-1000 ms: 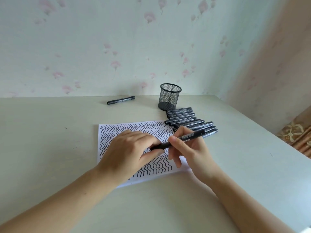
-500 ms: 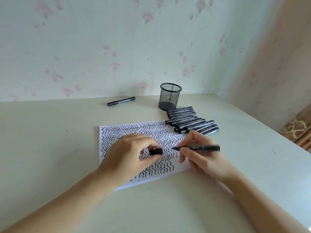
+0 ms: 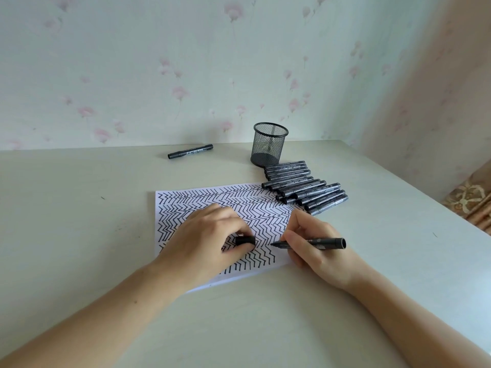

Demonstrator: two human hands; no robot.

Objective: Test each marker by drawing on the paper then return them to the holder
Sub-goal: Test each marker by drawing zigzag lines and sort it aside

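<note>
A person is sitting at a pale table [image 3: 79,235] with both hands over a sheet of paper [image 3: 265,205]. The paper is lying flat on the table, and it is covered with rows of black zigzag lines. The right hand [image 3: 316,248] is holding an open marker [image 3: 309,243] with the fingers curled round it. The marker is lying almost sideways in that hand, with its tip pointing left at the paper. The tip is sitting right at the paper, near the bottom rows of lines, but it is too small to tell if it is touching. The left hand [image 3: 210,243] is resting on the paper, just beside the marker tip. Its fingers are pinching the small black cap [image 3: 245,240], and the open end of the cap is facing the marker tip. The cap and the tip are near each other but apart. Behind the right hand, a bunch of markers [image 3: 305,187] is lying side by side on the table, and some of them are sitting on the far right corner of the paper. Just behind that bunch, a black mesh holder [image 3: 269,144] is standing up straight. No marker is sticking up out of it. One more marker, a lone marker [image 3: 190,151], is lying by itself, far to the left of the holder and well apart from both hands.
</note>
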